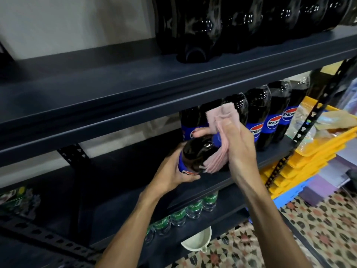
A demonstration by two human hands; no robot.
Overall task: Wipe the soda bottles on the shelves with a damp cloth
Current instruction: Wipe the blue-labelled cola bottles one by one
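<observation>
My left hand (174, 169) grips a dark Pepsi bottle (199, 153) by its blue label, tilted with its neck toward the shelf. My right hand (237, 146) holds a folded pink cloth (222, 120) wrapped around the bottle's upper part near the blue cap. Behind them a row of Pepsi bottles (258, 117) stands on the middle shelf (270, 157). More dark bottles (231, 26) line the top shelf (135, 82). Green Sprite bottles (193, 209) stand on the lower shelf.
A dark metal rack post (301, 130) rises at the right. Stacked yellow trays (313, 155) and blue and purple mats lie beyond it. A pale bowl (197, 240) sits on the patterned tile floor (318, 229).
</observation>
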